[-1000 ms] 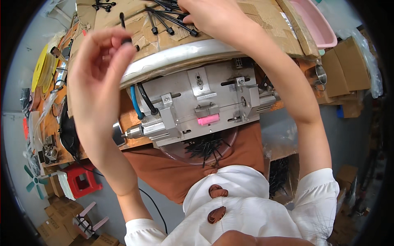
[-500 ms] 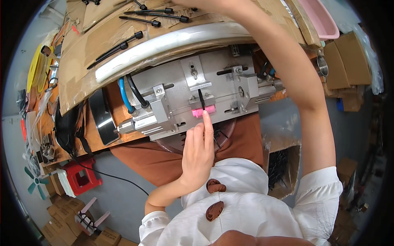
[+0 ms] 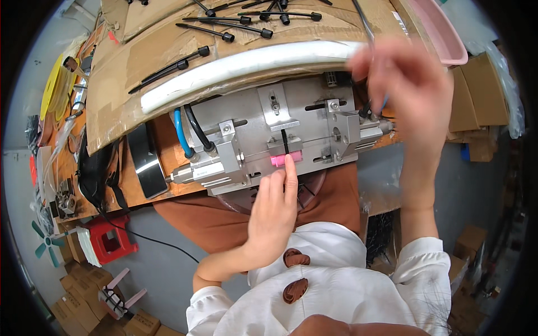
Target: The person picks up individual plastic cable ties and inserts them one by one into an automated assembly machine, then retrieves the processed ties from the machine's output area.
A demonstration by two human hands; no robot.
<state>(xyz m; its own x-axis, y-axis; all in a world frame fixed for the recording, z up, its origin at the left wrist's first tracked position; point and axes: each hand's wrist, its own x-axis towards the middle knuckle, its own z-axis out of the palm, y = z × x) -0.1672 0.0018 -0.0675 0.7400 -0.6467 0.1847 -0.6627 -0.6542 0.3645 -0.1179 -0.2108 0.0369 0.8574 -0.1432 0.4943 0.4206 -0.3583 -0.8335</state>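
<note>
A metal fixture plate (image 3: 213, 115) with clamp blocks lies in front of me. At its near edge sits a pink cylindrical piece (image 3: 278, 161), with a short black rod (image 3: 284, 140) running from it toward the middle bracket (image 3: 274, 106). My left hand (image 3: 273, 215) rests its outstretched index fingertip on the pink piece, where the rod meets it; the other fingers are bent and hold nothing. Over the fixture's right end is my right hand (image 3: 406, 84), smeared by motion. Its fingers are closed around a thin dark rod (image 3: 364, 19) that points up and away.
Several black rods with knobbed ends (image 3: 246, 25) lie on the cardboard (image 3: 120, 103) behind a white padded roll (image 3: 224, 70). Blue and black hoses (image 3: 185, 131) enter the left cylinder. A phone (image 3: 147, 162) lies at left, a pink tub (image 3: 443, 33) at far right.
My right hand has come back from the far cardboard toward the fixture's right end, now with a thin rod. The left fingertip stays on the pink piece. The view has shifted slightly.
</note>
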